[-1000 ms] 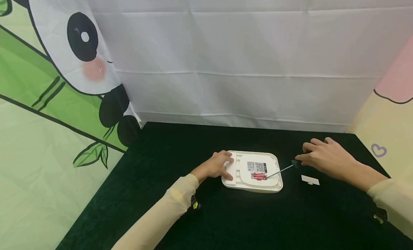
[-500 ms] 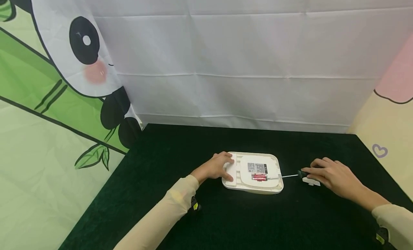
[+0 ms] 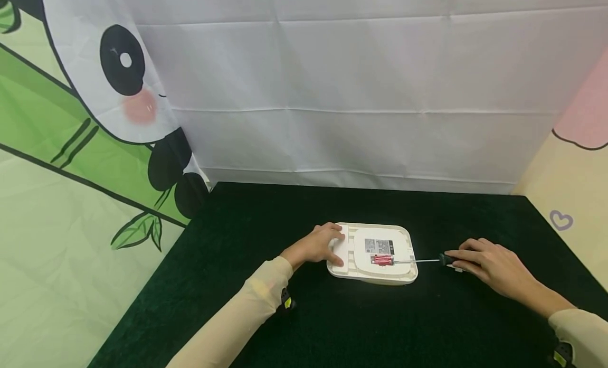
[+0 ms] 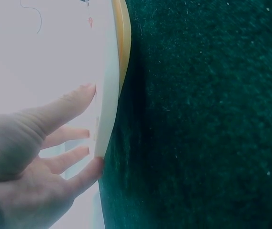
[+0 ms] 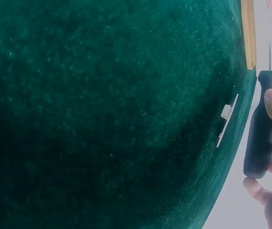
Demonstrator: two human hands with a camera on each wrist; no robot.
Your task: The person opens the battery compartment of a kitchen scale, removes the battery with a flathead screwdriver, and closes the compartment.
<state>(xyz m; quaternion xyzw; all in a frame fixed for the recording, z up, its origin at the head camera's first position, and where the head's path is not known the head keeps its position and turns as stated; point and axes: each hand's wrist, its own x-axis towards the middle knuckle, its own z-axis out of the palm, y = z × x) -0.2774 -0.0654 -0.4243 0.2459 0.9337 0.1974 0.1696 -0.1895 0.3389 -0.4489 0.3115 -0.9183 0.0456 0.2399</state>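
Observation:
A flat white device [image 3: 380, 233] with rounded corners lies on the dark green cloth, its labelled side up. Red batteries [image 3: 381, 260] sit in an opening in it. My left hand [image 3: 319, 245] rests on the device's left end, fingers spread and fingertips touching it. To the right, my right hand [image 3: 491, 265] holds a screwdriver [image 3: 445, 259] by its black handle. Its thin shaft reaches left over the device, the tip at the batteries' right end. A small white cover [image 5: 227, 116] lies on the cloth below the screwdriver, mostly hidden by the right hand in the head view.
The green cloth [image 3: 285, 336] covers the table. A white curtain [image 3: 351, 93] hangs behind it, with a panda-printed cloth [image 3: 62, 209] at the left and a pale yellow one [image 3: 575, 188] at the right.
My right hand has come down and toward me, so the screwdriver's shaft has swung from slanted to almost level across the view. The left hand and the device have stayed put.

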